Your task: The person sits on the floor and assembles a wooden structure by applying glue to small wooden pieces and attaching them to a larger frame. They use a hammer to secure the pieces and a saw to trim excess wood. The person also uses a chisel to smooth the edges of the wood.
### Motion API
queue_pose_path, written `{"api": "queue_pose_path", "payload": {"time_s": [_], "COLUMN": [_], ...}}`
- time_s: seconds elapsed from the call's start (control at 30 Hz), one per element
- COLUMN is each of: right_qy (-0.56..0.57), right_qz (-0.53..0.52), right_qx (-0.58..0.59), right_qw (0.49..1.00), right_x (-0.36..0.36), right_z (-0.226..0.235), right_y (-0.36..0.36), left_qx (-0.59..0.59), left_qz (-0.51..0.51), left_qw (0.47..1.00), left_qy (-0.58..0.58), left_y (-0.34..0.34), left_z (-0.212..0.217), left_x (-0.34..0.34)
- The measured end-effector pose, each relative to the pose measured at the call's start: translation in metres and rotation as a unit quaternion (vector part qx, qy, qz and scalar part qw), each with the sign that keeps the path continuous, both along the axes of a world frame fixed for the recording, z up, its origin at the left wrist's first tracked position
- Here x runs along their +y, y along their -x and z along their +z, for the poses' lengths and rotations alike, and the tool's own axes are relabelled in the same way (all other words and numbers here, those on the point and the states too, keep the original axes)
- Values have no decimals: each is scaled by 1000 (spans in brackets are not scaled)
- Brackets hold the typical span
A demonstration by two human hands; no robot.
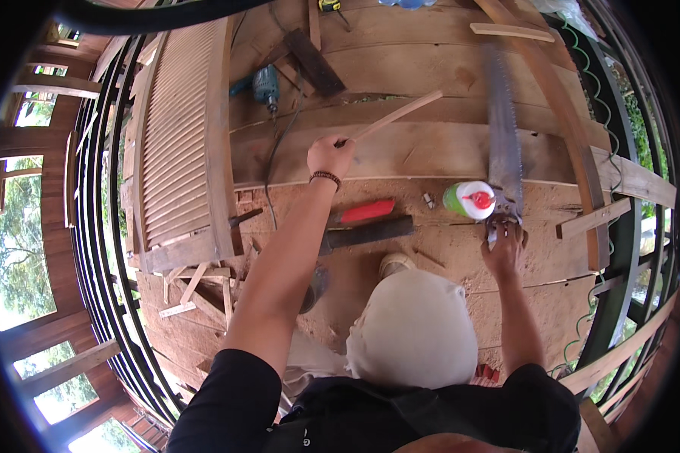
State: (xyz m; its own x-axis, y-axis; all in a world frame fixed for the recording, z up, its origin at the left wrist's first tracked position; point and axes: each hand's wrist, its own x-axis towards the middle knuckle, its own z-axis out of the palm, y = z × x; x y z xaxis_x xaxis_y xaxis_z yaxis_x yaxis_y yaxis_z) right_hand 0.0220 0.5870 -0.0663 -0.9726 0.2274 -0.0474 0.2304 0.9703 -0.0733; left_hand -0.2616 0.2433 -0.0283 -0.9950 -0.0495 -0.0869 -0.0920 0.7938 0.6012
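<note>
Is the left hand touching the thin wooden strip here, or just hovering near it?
Touching. The head view shows the left hand closed around the near end of the thin wooden strip, which sticks out from the fist over the planks.

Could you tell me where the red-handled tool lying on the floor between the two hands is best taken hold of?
Take the red tool by its red handle, from above. It lies flat on the sawdusty floor, nearly crosswise, with its top bare. A dark bar lies close along its near side, so fingers should close over the handle's top and far side. The left hand holds a stick; the right hand is at the saw.

One saw (503, 143), one drill (265, 85), two hands
</note>
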Motion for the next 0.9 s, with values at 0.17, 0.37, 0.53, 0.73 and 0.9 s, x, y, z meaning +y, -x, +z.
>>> {"api": "queue_pose_path", "payload": {"time_s": [0.17,0.37,0.53,0.73,0.9], "right_qy": [108,244,477,597,611], "right_qz": [19,55,-94,65,-24], "right_qx": [-63,180,233,341,240], "right_qw": [992,951,843,723,754], "right_x": [25,46,36,-59,-120], "right_z": [-12,46,138,185,153], "right_y": [10,-7,6,48,75], "left_qx": [-31,44,85,88,99], "left_qz": [2,-14,-6,11,29], "left_qw": [999,999,996,995,991], "left_qy": [-9,7,-26,-46,-89], "left_y": [16,25,23,24,21], "left_z": [-9,-19,-27,-42,-47], "left_x": [23,29,33,30,34]}}
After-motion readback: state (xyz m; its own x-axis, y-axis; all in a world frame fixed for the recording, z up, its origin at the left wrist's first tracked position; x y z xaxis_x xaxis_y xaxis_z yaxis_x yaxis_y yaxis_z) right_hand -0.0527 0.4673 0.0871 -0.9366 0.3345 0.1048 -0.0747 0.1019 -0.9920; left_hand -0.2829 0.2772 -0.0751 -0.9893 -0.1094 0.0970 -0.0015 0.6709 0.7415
